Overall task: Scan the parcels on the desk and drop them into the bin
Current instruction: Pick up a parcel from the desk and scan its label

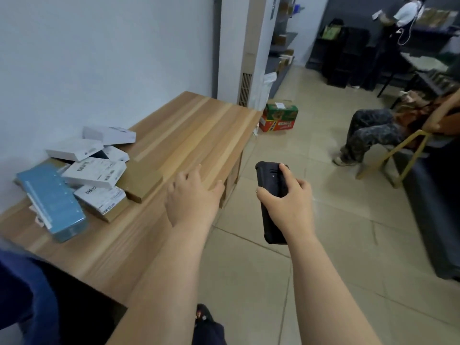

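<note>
Scanner (pixel 271 200) sits in my right hand (pixel 290 205), fingers curled round its black body with my forefinger up near the top end, and it's out over the floor, off the desk's edge. My left hand (pixel 193 197) is empty, fingers relaxed and spread a little, hovering over the front edge of the desk (pixel 189 125). The parcels (pixel 82 170) are piled at the left end against the wall: white boxes with barcode labels, flat brown cartons underneath, and a blue box (pixel 53 202) nearest me. No bin anywhere in sight, so I can't say where the drop will go. Next job, as I read it, is picking one parcel, and the white box with barcodes (pixel 94 171) on top looks the sensible choice, label already facing up. I'd reach left, pinch it by its edges so I don't cover the code, lift it off the heap without dragging the others, then bring the scanner's top end across to face the label squarely.
</note>
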